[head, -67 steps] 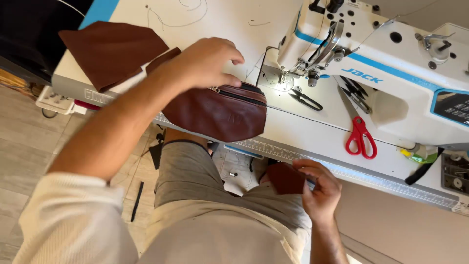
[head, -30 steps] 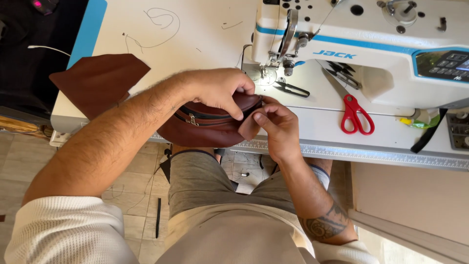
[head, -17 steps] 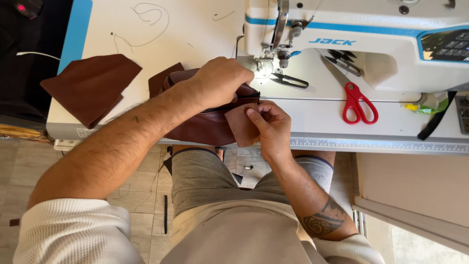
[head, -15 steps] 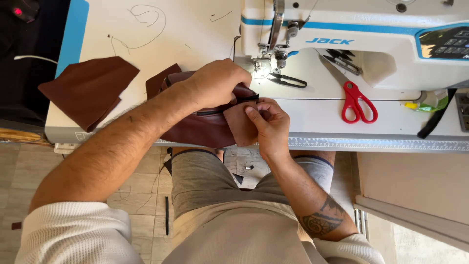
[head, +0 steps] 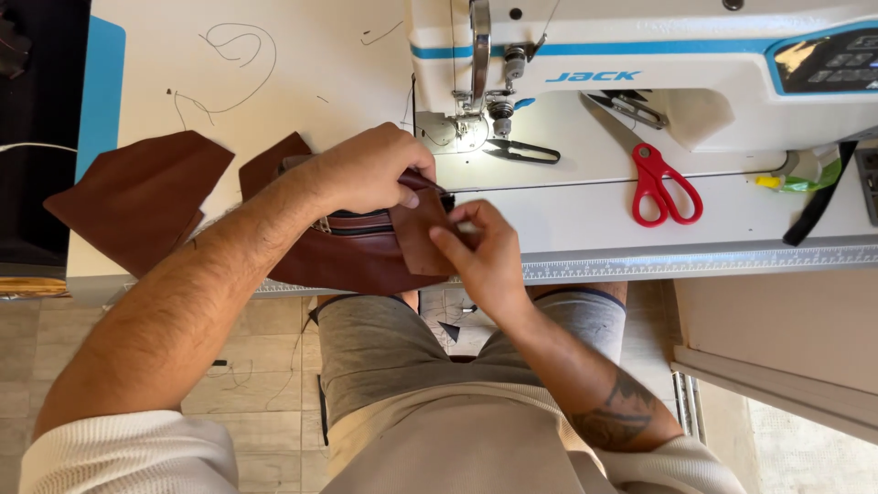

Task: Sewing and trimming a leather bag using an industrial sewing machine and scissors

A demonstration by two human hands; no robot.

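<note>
**Patch held to the pouch at the table edge, not yet under the needle**

The person sits at the sewing table and has both hands on a brown pouch (head: pixel 352 261) that lies at the near edge of the table (head: pixel 302 82), partly hanging over it above the lap. The left hand (head: pixel 366 169) is curled over the top of the pouch, fingers closed and pressing it down by its zip. The right hand (head: pixel 485 261) pinches a small brown patch (head: pixel 419 229) between thumb and fingertips and holds it flat against the pouch's right end.

As I judge it, the pouch is largely made up: it has its shape and a zip runs across it. The patch looks only placed, with no stitching on it that I can make out. The work sits just left of and below the needle (head: pixel 477 119), so sewing the patch on seems yet to be done.

The table is white, with a blue strip at its left side and a ruler printed along the front edge. A white and blue sewing machine (head: pixel 640 55) fills the far right, its lamp lighting the plate. Black snips (head: pixel 521 153) lie by the needle, red scissors (head: pixel 660 183) further right. Two more brown pieces (head: pixel 137 197) rest to the left, and loose threads (head: pixel 229 55) trail over the top. Below, the floor is pale tile.
</note>
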